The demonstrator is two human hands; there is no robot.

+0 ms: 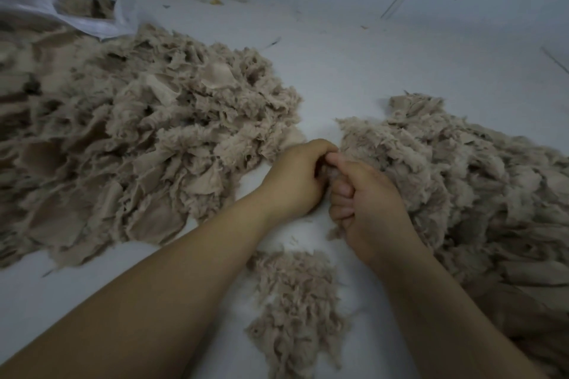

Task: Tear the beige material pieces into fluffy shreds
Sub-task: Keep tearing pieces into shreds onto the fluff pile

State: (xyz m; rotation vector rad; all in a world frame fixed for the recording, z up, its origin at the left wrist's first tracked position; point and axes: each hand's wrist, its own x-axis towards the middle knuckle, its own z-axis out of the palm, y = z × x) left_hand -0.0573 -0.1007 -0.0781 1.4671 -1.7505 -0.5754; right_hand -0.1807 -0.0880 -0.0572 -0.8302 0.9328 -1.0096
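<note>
My left hand (295,177) and my right hand (366,203) meet at the centre, knuckles close together. Both grip one small beige material piece (328,174), which is mostly hidden between the curled fingers. A large pile of beige pieces with flat patches (129,144) spreads to the left. Another beige pile (468,181) lies to the right, touching my right hand. A small heap of fluffy shreds (298,308) sits on the white surface between my forearms.
A white plastic bag (61,0) holding more beige material lies at the far left. The white surface (354,64) stretches behind the piles, with a few small scraps on it. A thin line runs across the far right.
</note>
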